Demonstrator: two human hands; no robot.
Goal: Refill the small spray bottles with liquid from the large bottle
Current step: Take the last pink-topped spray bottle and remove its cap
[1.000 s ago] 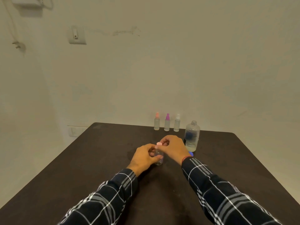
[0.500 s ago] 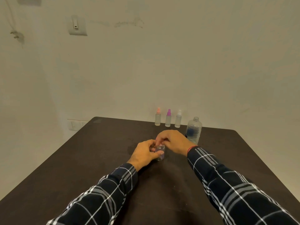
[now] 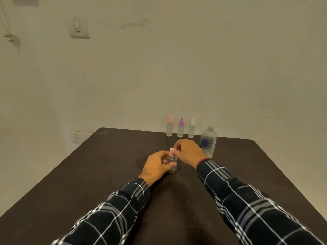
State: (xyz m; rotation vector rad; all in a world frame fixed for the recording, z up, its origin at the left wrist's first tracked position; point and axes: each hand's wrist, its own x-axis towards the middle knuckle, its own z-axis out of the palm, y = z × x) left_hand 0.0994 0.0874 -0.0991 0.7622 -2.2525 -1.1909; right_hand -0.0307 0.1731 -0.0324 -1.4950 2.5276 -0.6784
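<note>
One camera sees it all. It sits on the person's head and faces forward and a bit down (the view is wide). The dark table (image 3: 79,183) stretches away from it to the pale wall (image 3: 194,76). The left hand (image 3: 155,165), the right hand (image 3: 189,151) and the small spray bottle (image 3: 173,169) are close, in the middle. Both sleeves (image 3: 115,218) come in from the bottom edge.

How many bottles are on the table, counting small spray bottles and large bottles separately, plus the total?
Small spray bottles: 4 (orange-capped bottle, purple-capped bottle, white-capped bottle at the far edge; pink-capped bottle gripped by the left hand)
Large bottle: 1
Total: 5
</note>
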